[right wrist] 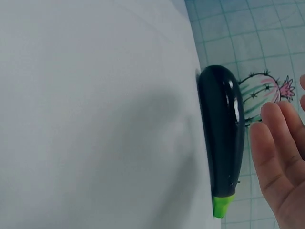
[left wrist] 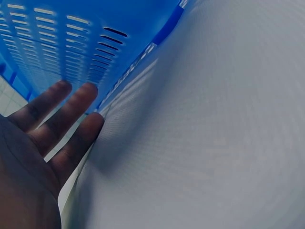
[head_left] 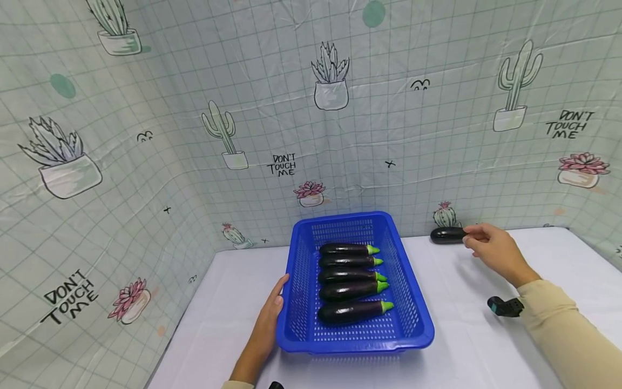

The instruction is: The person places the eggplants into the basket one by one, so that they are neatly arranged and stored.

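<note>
A blue plastic basket (head_left: pixel 419 302) with slotted walls stands on the white table, and several dark eggplants (head_left: pixel 351 312) with green stems lie side by side in it. My left hand (head_left: pixel 266 321) rests along the basket's left side. Its extended fingers lie close against the slotted wall (left wrist: pixel 62 57) in the left wrist view. Off to the right, a single eggplant (head_left: pixel 446 235) lies at the table's back edge. My right hand (head_left: pixel 498 253) is over its stem end, hiding that end in the head view. The right wrist view shows loosely extended fingers (right wrist: pixel 274 148) beside the whole eggplant (right wrist: pixel 221 129).
Behind the table hangs a grid-patterned cloth (head_left: pixel 359 146) printed with cacti and lettering, meeting the table's back edge. It also covers the left side. White tabletop (head_left: pixel 452 319) stretches between the basket and the right arm. A black wrist camera (head_left: pixel 506 307) sits at the right sleeve.
</note>
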Motion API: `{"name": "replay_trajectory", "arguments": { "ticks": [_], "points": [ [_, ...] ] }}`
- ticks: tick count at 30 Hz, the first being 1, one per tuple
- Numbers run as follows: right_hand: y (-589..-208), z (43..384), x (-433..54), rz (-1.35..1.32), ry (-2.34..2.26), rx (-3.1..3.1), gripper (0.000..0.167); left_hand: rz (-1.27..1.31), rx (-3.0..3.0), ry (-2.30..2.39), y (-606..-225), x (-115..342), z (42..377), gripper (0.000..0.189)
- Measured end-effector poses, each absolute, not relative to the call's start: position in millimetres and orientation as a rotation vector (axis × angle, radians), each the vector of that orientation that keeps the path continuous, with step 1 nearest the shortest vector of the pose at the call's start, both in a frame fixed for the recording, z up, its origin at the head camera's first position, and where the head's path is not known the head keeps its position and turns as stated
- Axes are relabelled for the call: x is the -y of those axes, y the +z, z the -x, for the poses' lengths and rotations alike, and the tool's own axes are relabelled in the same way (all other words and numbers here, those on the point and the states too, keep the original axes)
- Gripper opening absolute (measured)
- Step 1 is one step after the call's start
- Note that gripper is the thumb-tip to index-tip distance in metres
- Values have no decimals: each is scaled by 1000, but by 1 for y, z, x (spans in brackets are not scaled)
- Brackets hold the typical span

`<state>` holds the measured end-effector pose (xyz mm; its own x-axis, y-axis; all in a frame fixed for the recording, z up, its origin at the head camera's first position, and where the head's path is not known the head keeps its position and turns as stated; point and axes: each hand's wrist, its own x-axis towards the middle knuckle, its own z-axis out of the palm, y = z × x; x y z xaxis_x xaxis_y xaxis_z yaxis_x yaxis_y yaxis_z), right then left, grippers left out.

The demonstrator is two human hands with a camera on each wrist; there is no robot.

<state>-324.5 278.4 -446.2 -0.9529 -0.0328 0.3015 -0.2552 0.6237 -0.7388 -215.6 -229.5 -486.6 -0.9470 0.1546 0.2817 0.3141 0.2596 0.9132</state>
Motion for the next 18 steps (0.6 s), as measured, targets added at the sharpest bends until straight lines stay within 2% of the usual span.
{"name": "replay_trajectory", "arguments": {
  "ticks": [18],
  "points": [
    [-457, 348, -294, -60, 1195, 2592, 50, 422, 2385, -1791, -487, 230, 215, 50]
  ]
}}
